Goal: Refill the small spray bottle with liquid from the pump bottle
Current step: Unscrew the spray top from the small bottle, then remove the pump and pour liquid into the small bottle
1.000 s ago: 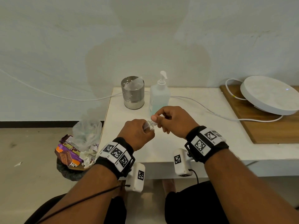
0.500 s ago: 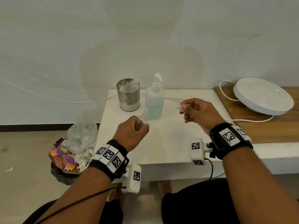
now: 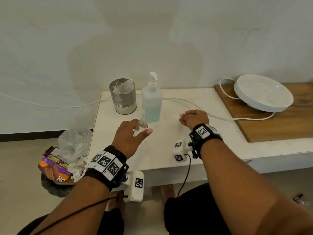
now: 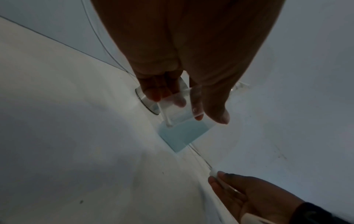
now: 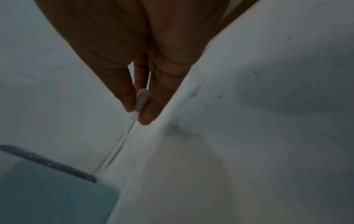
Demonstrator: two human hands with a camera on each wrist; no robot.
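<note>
Bottle first: the small clear plastic spray bottle [image 3: 140, 126] stands nearly upright in the left hand [image 3: 130, 136], neck up and uncapped, its long axis tilted a little toward the tall rectangular pump bottle of pale blue liquid [image 3: 152, 106] just behind it. The left thumb and fingers are curled round the small bottle's body, which the left wrist view shows as a clear-walled shape between the fingertips [image 4: 178, 100]. The pump bottle sits on the white tabletop [image 3: 169, 141], well short of full, with its white pump head [image 3: 153, 78] at the top and the nozzle pointing to the right. The opening of the small bottle therefore lies below and in front of that nozzle, not yet under it; by my judgement the coming move turns on raising the small bottle until its mouth meets the spout. The left hand is much the nearer of the two to the pump bottle. The right hand [image 3: 194, 118] is low over the table to the right, well apart from the left, pinching a small white sprayer cap [image 5: 142, 98] between thumb and fingers, with its thin dip tube [image 4: 207, 163] pointing away from the hand. A perforated steel cup [image 3: 123, 97] stands to the left of the pump bottle, and a white cable [image 3: 186, 102] runs across the table behind both hands.
</note>
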